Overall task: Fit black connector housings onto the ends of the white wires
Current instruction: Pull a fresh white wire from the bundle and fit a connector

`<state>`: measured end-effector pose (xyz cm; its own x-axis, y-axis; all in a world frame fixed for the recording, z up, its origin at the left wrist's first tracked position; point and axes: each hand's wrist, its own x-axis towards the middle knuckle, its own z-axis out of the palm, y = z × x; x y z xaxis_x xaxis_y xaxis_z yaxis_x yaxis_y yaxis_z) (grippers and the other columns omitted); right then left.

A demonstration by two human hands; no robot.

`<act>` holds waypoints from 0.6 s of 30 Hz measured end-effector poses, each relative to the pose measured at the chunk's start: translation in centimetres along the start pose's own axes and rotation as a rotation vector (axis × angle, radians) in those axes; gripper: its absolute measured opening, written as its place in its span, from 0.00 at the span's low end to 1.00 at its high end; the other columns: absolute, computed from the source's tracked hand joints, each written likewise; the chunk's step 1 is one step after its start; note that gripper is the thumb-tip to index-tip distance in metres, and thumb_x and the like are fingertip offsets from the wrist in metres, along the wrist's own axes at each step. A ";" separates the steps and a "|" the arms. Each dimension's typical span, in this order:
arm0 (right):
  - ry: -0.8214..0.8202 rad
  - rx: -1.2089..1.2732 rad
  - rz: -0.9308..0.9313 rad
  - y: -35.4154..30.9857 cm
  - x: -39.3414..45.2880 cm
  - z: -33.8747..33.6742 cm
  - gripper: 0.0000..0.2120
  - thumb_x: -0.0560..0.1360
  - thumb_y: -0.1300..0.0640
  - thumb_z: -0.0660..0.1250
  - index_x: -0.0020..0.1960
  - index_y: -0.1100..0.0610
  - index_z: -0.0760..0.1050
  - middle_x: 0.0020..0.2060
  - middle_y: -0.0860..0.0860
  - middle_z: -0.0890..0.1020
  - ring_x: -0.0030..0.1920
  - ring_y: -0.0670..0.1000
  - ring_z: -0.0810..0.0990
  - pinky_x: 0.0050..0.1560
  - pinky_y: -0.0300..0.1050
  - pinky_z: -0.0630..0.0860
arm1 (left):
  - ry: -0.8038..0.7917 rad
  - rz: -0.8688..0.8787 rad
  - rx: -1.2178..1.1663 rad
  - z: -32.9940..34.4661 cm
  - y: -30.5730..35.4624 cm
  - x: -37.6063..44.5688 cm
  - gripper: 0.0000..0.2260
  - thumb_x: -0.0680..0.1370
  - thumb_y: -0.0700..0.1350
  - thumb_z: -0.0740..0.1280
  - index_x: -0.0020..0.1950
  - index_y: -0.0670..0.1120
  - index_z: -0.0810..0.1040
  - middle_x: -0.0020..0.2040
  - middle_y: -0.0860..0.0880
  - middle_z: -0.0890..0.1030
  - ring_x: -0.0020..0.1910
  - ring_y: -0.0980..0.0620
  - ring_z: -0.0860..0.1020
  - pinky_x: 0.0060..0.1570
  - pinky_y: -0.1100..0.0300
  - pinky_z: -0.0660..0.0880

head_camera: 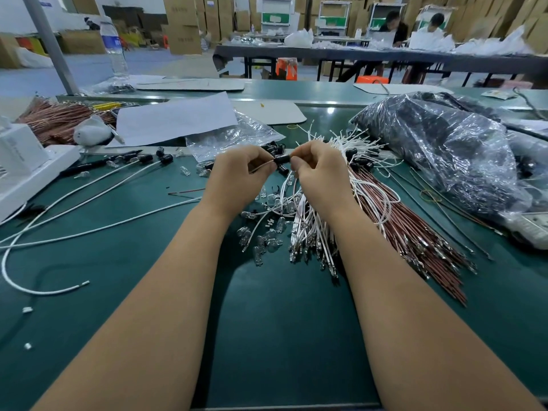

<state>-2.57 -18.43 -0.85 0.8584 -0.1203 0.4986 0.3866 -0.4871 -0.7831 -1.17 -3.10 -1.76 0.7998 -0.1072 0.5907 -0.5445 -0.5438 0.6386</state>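
Green matting covers the counter [281, 321], which is crowded with parts. A fanned bundle of short white wires with metal terminals [314, 232] lies beneath the hands, beside a bundle of reddish-brown wires [415, 232] running toward the right. Small clear glass bulbs [261, 241] are scattered just left of the white bundle. Loose small black cylindrical connector housings [274, 149] sit just beyond the hands, next to a crumpled clear plastic bag [231, 137]. A large clear plastic bag of dark parts [444, 149] fills the right side. To the left lie long white wires already capped with black housings [118, 185], a white sheet of paper [175, 117], a pile of copper-coloured wires [56, 120] and a white plastic box [26, 164], cut off by the edge.

The far end of the white bundle is hidden behind the right hand. What lies inside the large bag is hard to make out.

The left hand [237, 179] has curled fingers pinching a thin wire [261, 167]. The right hand [320, 173] has curled fingers pinching one black connector housing [282, 159], held between the two hands above the counter, touching the wire's end.
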 end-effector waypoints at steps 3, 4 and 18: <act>-0.001 0.019 0.005 -0.1 0.0 0.1 0.05 0.76 0.64 0.67 0.45 0.55 0.77 0.34 0.46 0.79 0.34 0.44 0.77 0.38 0.36 0.73 | -0.029 -0.008 -0.014 0.0 0.1 -0.1 0.02 0.76 0.42 0.70 0.44 0.46 0.81 0.37 0.46 0.82 0.35 0.46 0.78 0.39 0.53 0.75; 0.003 0.027 0.009 0.0 0.0 0.1 0.05 0.76 0.64 0.67 0.45 0.55 0.78 0.35 0.47 0.79 0.35 0.44 0.77 0.39 0.37 0.74 | -0.035 -0.012 -0.030 0.0 0.0 -0.1 0.03 0.76 0.41 0.70 0.43 0.46 0.81 0.36 0.45 0.82 0.36 0.44 0.79 0.39 0.52 0.76; 0.047 0.056 0.013 -0.7 -0.4 0.7 0.04 0.73 0.63 0.69 0.43 0.55 0.80 0.34 0.46 0.81 0.35 0.44 0.80 0.38 0.39 0.77 | -0.013 -0.105 -0.242 -0.2 0.5 -0.4 0.05 0.77 0.42 0.70 0.42 0.43 0.80 0.36 0.39 0.81 0.33 0.50 0.75 0.36 0.54 0.74</act>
<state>-2.96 -17.45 -0.77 0.8471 -0.1677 0.5043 0.3951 -0.4358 -0.8087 -1.79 -3.11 -1.58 0.8576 -0.0724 0.5093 -0.5015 -0.3380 0.7964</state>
